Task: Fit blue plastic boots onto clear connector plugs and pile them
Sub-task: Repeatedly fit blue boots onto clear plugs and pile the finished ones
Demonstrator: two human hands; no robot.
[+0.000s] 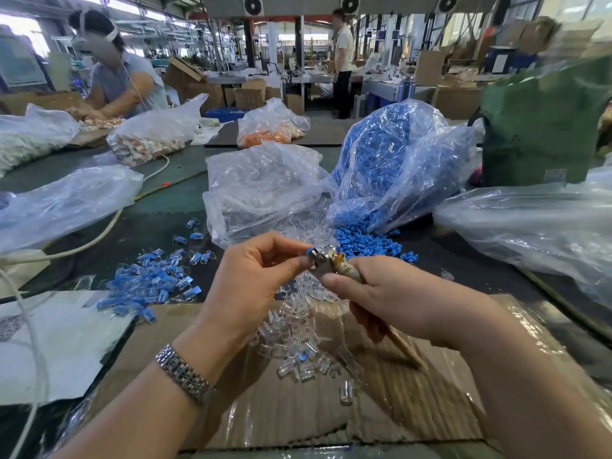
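Hands: left hand (255,276) pinches a blue boot (310,252) at its fingertips; right hand (381,293) is curled round a stick-like tool (334,265), its tip meeting the boot.
Plug: hidden at the joint; cannot tell how far seated.
Piles: loose clear plugs (298,339) below on cardboard (331,409); finished pieces (149,283) left on the worktop (159,210).
Risk: tilted boot may jam or slip, dropping among unfitted plugs.

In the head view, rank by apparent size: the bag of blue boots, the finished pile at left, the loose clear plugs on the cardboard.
1. Bag of blue boots, clearly largest.
2. Finished pile and loose clear plugs look alike in spread; the plugs lie nearer the camera, so no ranking.
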